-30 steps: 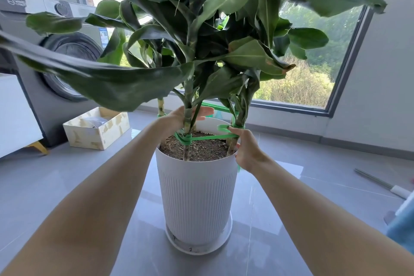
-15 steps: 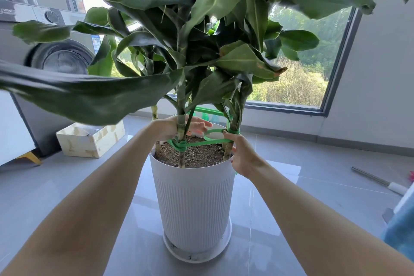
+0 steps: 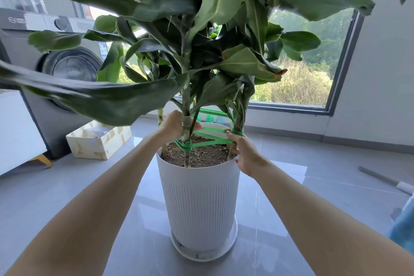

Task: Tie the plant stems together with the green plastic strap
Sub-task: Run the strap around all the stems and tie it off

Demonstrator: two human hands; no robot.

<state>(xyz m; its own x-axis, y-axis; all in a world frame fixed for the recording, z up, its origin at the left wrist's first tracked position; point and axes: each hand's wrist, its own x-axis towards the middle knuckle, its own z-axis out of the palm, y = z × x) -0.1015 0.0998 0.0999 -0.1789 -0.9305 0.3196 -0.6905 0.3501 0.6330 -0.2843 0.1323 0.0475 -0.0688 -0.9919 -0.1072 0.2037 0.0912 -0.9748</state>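
A tall leafy plant stands in a white ribbed plastic pot (image 3: 198,199) on a round white saucer (image 3: 231,238), in the middle of the grey tiled floor (image 3: 67,197). Its stems rise upright out of the brown soil (image 3: 202,155), their long axes close to vertical.

The green plastic strap (image 3: 209,143) lies just above the soil, strung across between the stems. It is wound several times round the near middle stem (image 3: 186,122), low down. From there a flat run goes right, rising a little, to the right-hand stem (image 3: 233,149), where it is looped again. A second run crosses higher and farther back, also left to right. A third green run shows farther still, behind the leaves, level and higher up.

The left hand (image 3: 172,125) reaches in from the left and is curled round the near middle stem just above the windings. Its fingertips (image 3: 197,127) come out on the stem's right side, next to the second run. Whether they also pinch the strap cannot be told.

The right hand (image 3: 247,157) clasps the right-hand stem from the right at the pot's rim. Its forefinger (image 3: 229,134) reaches up onto the strap loop there, and the thumb is lower on the near side.

Far left stands a grey front-loading washing machine (image 3: 56,74), with an open white cardboard box (image 3: 98,141) on the floor beside it. A large dark-framed window (image 3: 336,74) fills the far wall. A thin metal rod (image 3: 380,178) lies on the floor at the right.
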